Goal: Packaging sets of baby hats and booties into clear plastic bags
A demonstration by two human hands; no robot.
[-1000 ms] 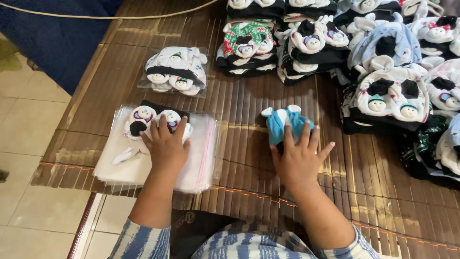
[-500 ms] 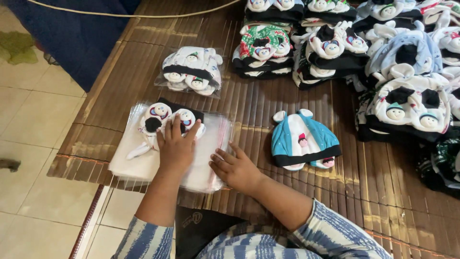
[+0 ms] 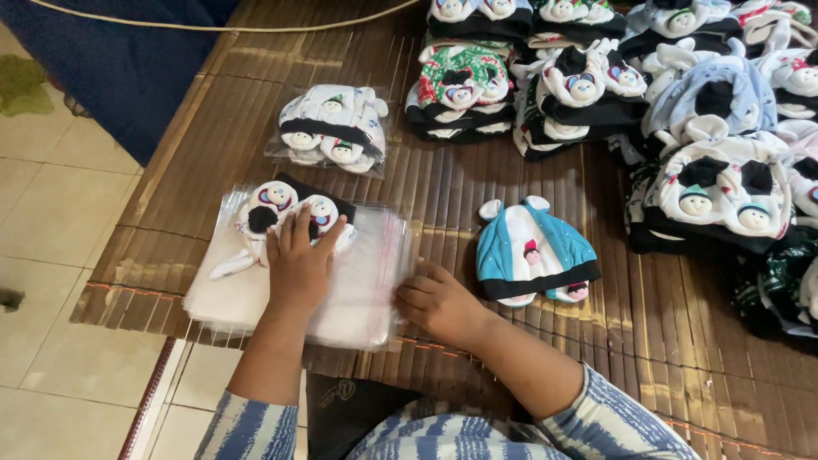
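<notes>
Head view, left to right: pale tiled floor (image 3: 51,204) and dark blue cloth (image 3: 128,68) beyond the near-left edge of the brown slatted mat (image 3: 460,183), that edge close beside the stack of clear plastic bags (image 3: 358,281). On the stack, a white cap with small doll faces (image 3: 285,209), pinned flat under the left hand (image 3: 298,264), palm down, fingers spread, clasping nothing. Just behind, one cap already sealed in a clear bag (image 3: 332,128), lying apart from the rest. Right hand (image 3: 439,302) at the right edge of the bag stack, fingers curled against the top sheets; whether a sheet is actually pinched, cannot tell. Just right of that hand, a blue cap with white ears and black band (image 3: 532,255), loose on the mat, touched by neither hand. Farther right and behind, heaped piles of unbagged caps (image 3: 699,128) in white, green, blue and black, reaching to the frame edge. Judged from this: barely begun, one cap bagged, one on the stack not yet inside a bag, the blue one and the large piles left. Open room: a bare strip of mat between the bag stack and the piles, and in front of the blue cap; little margin at the left, with the mat's edge and the floor right there.
</notes>
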